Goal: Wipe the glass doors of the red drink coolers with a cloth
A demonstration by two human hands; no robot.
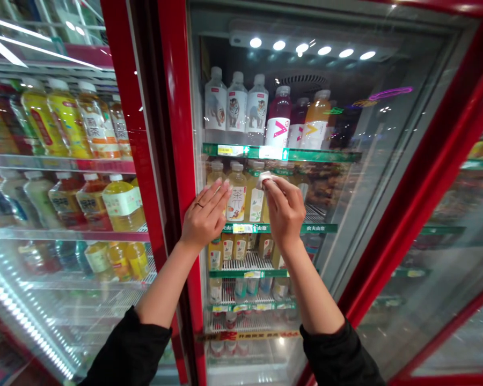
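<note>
My left hand [205, 214] lies with its fingers stretched out against the glass door [386, 161] of a red-framed drinks cooler, near the left part of the frame. A dark ring is on one finger. My right hand [286, 209] is closed around a small crumpled white tissue or cloth [265, 176], held up at the glass. Behind the glass between my hands stands a pale yellow tea bottle [236, 195]. My right hand hides part of the bottles behind it.
White-capped animal-print bottles [237, 104] and a magenta drink bottle [279, 120] fill the upper shelf inside. The red door frame [181, 134] runs upright at my left. Another cooler with yellow bottles [44, 120] stands farther left.
</note>
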